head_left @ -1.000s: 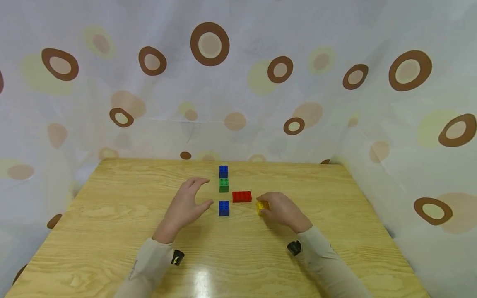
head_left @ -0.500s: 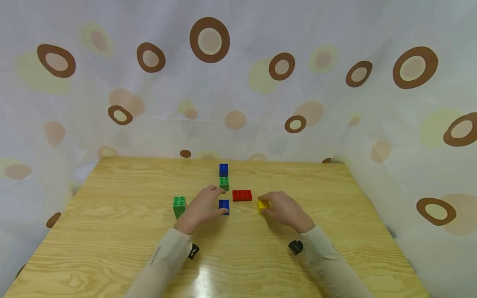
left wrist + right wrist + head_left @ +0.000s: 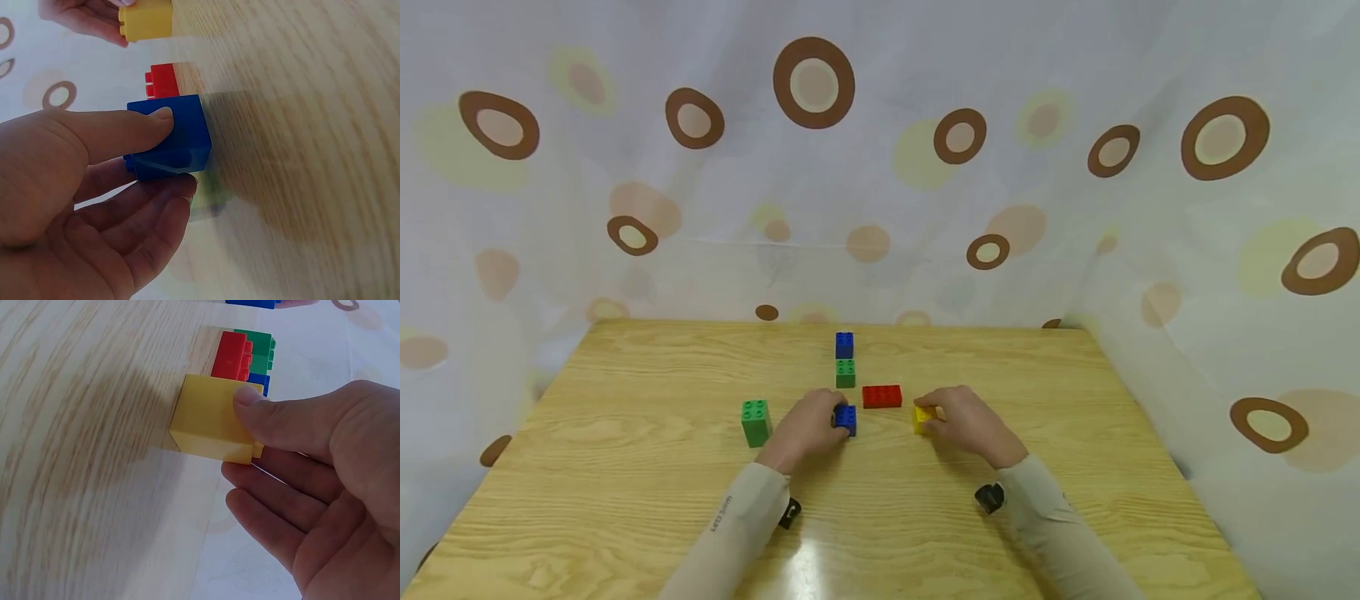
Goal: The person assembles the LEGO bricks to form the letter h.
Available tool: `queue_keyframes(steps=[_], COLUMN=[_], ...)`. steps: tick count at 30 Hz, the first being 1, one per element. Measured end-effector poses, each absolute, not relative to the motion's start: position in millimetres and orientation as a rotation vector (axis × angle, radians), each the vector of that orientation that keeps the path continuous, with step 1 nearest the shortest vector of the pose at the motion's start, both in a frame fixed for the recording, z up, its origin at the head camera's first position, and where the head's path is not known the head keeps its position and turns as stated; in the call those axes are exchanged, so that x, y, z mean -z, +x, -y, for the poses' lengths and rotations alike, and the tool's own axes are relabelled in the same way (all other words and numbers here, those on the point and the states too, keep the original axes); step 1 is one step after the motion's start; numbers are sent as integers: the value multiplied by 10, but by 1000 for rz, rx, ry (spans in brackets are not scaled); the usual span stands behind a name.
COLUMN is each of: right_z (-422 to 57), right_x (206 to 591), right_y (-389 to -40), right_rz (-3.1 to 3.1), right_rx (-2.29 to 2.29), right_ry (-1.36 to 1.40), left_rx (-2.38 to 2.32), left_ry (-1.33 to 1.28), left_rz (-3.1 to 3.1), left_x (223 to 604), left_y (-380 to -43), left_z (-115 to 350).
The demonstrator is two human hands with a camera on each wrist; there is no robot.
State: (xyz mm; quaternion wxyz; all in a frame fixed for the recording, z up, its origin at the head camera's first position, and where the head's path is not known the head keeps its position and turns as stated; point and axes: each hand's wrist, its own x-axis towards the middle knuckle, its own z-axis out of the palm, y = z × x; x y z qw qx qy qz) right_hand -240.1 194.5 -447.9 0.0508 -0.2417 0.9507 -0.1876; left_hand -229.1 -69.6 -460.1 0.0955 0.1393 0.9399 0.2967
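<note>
My left hand [image 3: 807,430] pinches a blue toy brick [image 3: 178,134] between thumb and fingers, low over the wooden table. A yellow toy brick [image 3: 209,419] is held the same way by my right hand [image 3: 970,423], thumb on its near side and fingers behind. Between the two hands, slightly farther back, lies a red brick [image 3: 882,397] with its studs up. The far sides of both held bricks are hidden by fingers in the wrist views.
A taller green block [image 3: 756,423] stands left of my left hand. Behind the hands, a smaller green brick [image 3: 846,374] sits in front of another blue brick [image 3: 844,345]. A patterned curtain [image 3: 880,167] rises behind the table [image 3: 880,517].
My left hand has moved right and closed its fingers on the blue brick, uncovering the taller green block at its left. My right hand stays on the yellow brick.
</note>
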Motion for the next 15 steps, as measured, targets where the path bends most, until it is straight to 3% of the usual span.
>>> queue_keyframes(steps=[15], right_z=[-1947], right_x=[4486], right_y=[-2365], right_rz=[-2926], right_rx=[549], right_ry=[-761], left_rx=[-948], left_ry=[548], left_rz=[-2729], left_x=[4554], left_y=[-2220], left_z=[626])
